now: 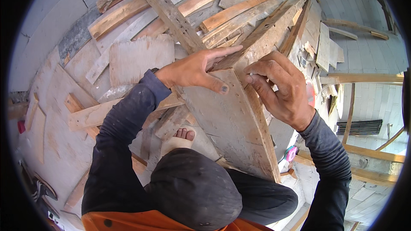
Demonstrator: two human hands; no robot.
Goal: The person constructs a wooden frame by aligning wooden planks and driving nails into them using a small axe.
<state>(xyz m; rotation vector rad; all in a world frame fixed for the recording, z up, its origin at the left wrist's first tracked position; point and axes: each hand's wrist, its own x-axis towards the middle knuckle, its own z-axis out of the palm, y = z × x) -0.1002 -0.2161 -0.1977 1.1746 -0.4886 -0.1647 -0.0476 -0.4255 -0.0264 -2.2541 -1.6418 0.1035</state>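
Observation:
A worn wooden panel [227, 115] with a batten [262, 141] along its right edge slopes up in front of my knees. My left hand [195, 70] lies over the panel's upper left corner, fingers stretched forward and thumb apart. Just right of that corner, my right hand [278, 87] is closed in a pinch above the batten's upper end. A tiny pale tip shows between its thumb and forefinger; its kind is too small to tell. Beyond both hands a long wooden beam [265, 34] runs away from the panel.
Planks and offcuts [231, 13] lie heaped at the far side, with a thick post [167, 10] slanting across them. A flat board [139, 57] lies left of my left hand. A pink tape measure [290, 153] sits right of the panel. My bare foot [182, 139] is beside it.

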